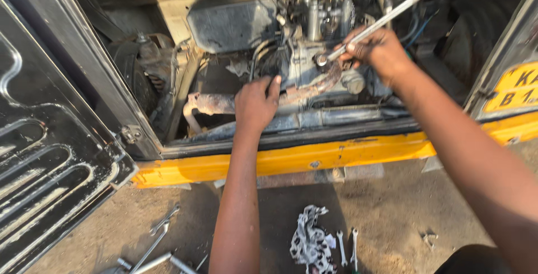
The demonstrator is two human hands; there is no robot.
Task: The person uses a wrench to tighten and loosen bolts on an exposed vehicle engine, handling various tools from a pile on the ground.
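Engine (314, 66) fills the open rear compartment of a yellow-trimmed vehicle, grimy and rust-stained, and both hands are at it. The right hand (378, 55) is closed around the shank of a long silver wrench (392, 13); the tool's lower end sits on a bolt (321, 60) on the upper face of the engine, while its ring end points up and away toward the top right. The left hand (256, 103) is partly curled, fingers bent and not spread, resting on the rusty lower left part of the engine; whether it grips anything there I cannot tell.

To the right of the engine, on the vehicle's body, sits a yellow rectangular plate (513, 86) with dark characters, cut off by the frame edge. Below the engine runs the yellow sill (336, 153) of the bodywork. To the left of the engine the black ribbed hatch door (50, 162) hangs swung open.

On the dirt ground (392, 212) below the engine lies a crumpled black-and-white rag (311, 240), with two small spanners (347, 249) just beside it on its right. Further left on the ground lie more long metal tools (157, 246), well apart from the rag
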